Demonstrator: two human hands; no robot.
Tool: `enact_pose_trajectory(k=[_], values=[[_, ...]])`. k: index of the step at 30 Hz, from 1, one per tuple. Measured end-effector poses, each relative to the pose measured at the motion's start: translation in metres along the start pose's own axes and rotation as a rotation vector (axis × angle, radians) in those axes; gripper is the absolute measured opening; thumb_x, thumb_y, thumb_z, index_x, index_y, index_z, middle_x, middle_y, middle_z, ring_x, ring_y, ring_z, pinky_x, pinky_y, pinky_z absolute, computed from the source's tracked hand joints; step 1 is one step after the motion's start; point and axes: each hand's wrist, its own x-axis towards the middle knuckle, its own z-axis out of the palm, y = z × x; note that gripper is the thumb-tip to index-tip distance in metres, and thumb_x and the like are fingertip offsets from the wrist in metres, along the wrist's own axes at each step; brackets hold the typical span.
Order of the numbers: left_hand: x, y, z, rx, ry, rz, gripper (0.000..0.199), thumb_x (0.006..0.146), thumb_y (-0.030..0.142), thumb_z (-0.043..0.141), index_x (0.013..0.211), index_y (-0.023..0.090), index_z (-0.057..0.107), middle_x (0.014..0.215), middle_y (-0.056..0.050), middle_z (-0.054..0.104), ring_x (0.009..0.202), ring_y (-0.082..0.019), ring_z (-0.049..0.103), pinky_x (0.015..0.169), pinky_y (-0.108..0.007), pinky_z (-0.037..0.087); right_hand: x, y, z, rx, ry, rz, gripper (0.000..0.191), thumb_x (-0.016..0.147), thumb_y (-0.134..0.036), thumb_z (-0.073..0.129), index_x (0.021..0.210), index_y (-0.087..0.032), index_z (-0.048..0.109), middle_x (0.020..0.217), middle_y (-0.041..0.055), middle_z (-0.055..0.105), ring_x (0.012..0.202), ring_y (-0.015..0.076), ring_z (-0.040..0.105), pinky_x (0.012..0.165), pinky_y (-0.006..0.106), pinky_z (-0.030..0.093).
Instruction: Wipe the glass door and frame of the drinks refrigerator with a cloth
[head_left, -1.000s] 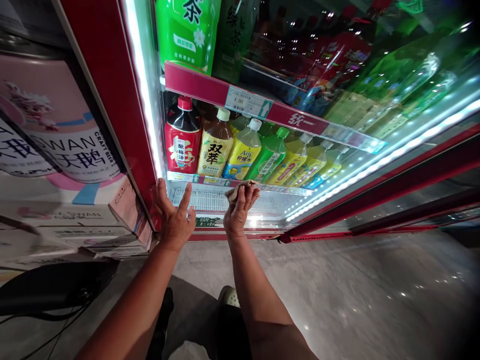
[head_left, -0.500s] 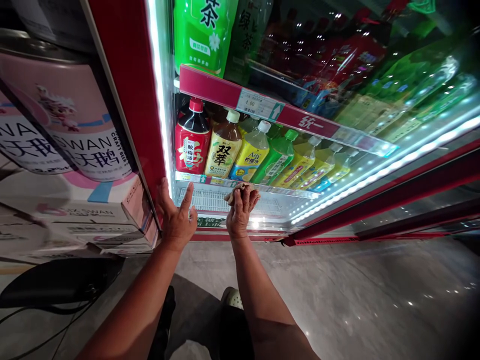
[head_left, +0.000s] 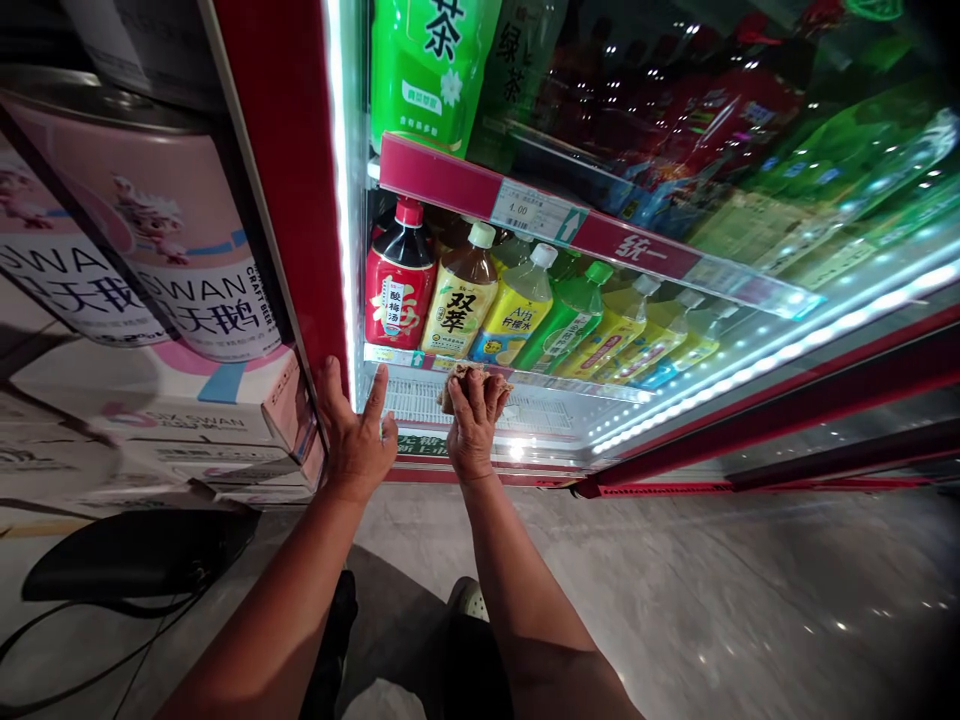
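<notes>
My right hand point(head_left: 472, 430) presses a crumpled brownish cloth point(head_left: 456, 388) against the glass of a lit drinks fridge point(head_left: 279, 130), low down, just under the bottle shelf. Its fingers are bent over the cloth. To its left, my left hand point(head_left: 358, 440) rests with spread fingers at the lower left corner of the fridge, across the red frame and the glass. Nothing is held in it. Behind the glass stand a red-labelled bottle point(head_left: 400, 285), a cream-labelled bottle point(head_left: 459, 305), a yellow one point(head_left: 514, 310) and a green one point(head_left: 566, 322).
Large pink cans point(head_left: 169, 220) stand on white cartons point(head_left: 247, 405) at the left. A black bag point(head_left: 135, 553) with a strap lies below them. Grey tiled floor point(head_left: 675, 600) runs along the fridge, and a shoe point(head_left: 471, 600) shows beneath my arms.
My right hand and the cloth have shifted slightly left along the glass. My left hand keeps its place on the frame. The view has turned a little, so the fridge appears further right.
</notes>
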Motion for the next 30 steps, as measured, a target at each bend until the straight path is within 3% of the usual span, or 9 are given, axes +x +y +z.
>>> enact_pose_trajectory(k=[6, 12, 18, 24, 30], values=[[0.002, -0.006, -0.002, -0.021, 0.022, -0.023, 0.104, 0.079, 0.008, 0.067, 0.166, 0.033, 0.016, 0.174, -0.009, -0.016, 0.162, -0.042, -0.002, 0.129, -0.065, 0.016, 0.016, 0.000, 0.000, 0.042, 0.154, 0.044, 0.068, 0.102, -0.009, 0.041, 0.163, -0.037, 0.028, 0.173, 0.0046, 0.028, 0.164, 0.0231, 0.006, 0.129, 0.068, 0.013], [0.001, -0.007, -0.001, 0.010, 0.005, -0.021, 0.105, 0.080, 0.007, 0.066, 0.166, 0.034, 0.014, 0.174, -0.010, -0.018, 0.162, -0.042, -0.001, 0.129, -0.065, 0.015, 0.006, -0.013, 0.005, 0.066, 0.011, -0.013, 0.068, 0.098, -0.006, 0.042, 0.160, -0.036, 0.038, 0.170, 0.0030, 0.037, 0.164, 0.0218, 0.001, 0.130, 0.066, 0.010], [0.006, -0.004, -0.003, -0.041, 0.050, -0.030, 0.108, 0.079, 0.009, 0.068, 0.166, 0.036, 0.010, 0.175, -0.009, -0.015, 0.162, -0.041, -0.001, 0.129, -0.065, 0.014, 0.021, -0.004, -0.003, 0.021, 0.122, 0.032, 0.067, 0.101, -0.008, 0.041, 0.163, -0.034, 0.032, 0.173, 0.0053, 0.028, 0.164, 0.0234, 0.004, 0.129, 0.067, 0.013], [0.009, -0.001, -0.004, -0.019, 0.046, -0.021, 0.106, 0.079, 0.006, 0.066, 0.166, 0.037, 0.014, 0.176, -0.009, -0.009, 0.162, -0.040, 0.002, 0.128, -0.065, 0.016, 0.006, -0.019, 0.000, 0.039, -0.155, -0.155, 0.059, 0.098, -0.007, 0.044, 0.149, -0.034, 0.056, 0.160, -0.0007, 0.052, 0.164, 0.0167, 0.004, 0.134, 0.055, 0.006], [0.009, -0.002, -0.004, -0.047, 0.051, -0.055, 0.106, 0.080, 0.009, 0.066, 0.166, 0.035, 0.011, 0.175, -0.013, -0.005, 0.162, -0.040, 0.004, 0.128, -0.064, 0.018, 0.034, -0.027, -0.006, 0.052, -0.198, -0.195, 0.061, 0.099, -0.010, 0.044, 0.153, -0.037, 0.050, 0.161, -0.0041, 0.051, 0.164, 0.0164, 0.007, 0.134, 0.053, 0.003]])
